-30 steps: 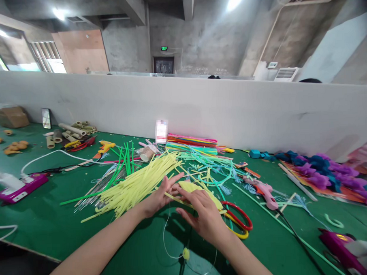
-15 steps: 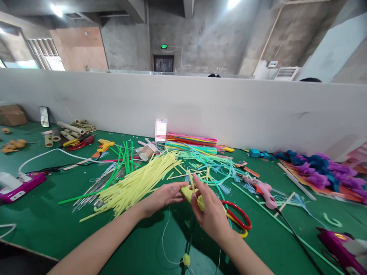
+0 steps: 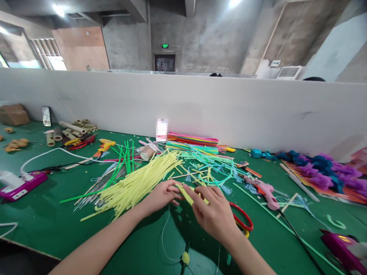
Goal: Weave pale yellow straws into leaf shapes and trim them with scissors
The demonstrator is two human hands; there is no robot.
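Observation:
A yellow pipe-cleaner piece (image 3: 186,195) is held between my two hands above the green table. My right hand (image 3: 215,211) grips it from above, fingers bent over it, so part of it is hidden. My left hand (image 3: 161,197) is closed at its upper left end, thumb and forefinger together there and the other fingers loosely curled. Just beyond my left hand lies a thick bundle of yellow pipe cleaners (image 3: 139,180). Scissors with red and yellow handles (image 3: 243,216) lie partly under my right hand. A small yellow ball on thin thread (image 3: 185,258) sits below my hands.
Green stems (image 3: 128,158) and coloured pipe cleaners (image 3: 192,141) lie toward the white partition (image 3: 124,99). On the right are a pink glue gun (image 3: 268,194), its black cord and purple fuzzy shapes (image 3: 322,178). A yellow glue gun (image 3: 105,145) and a magenta power strip (image 3: 23,187) are leftward.
My right hand has turned palm-down over the yellow piece. The upright yellow strand between its fingers no longer shows. My left fingers have drawn in at the piece's end.

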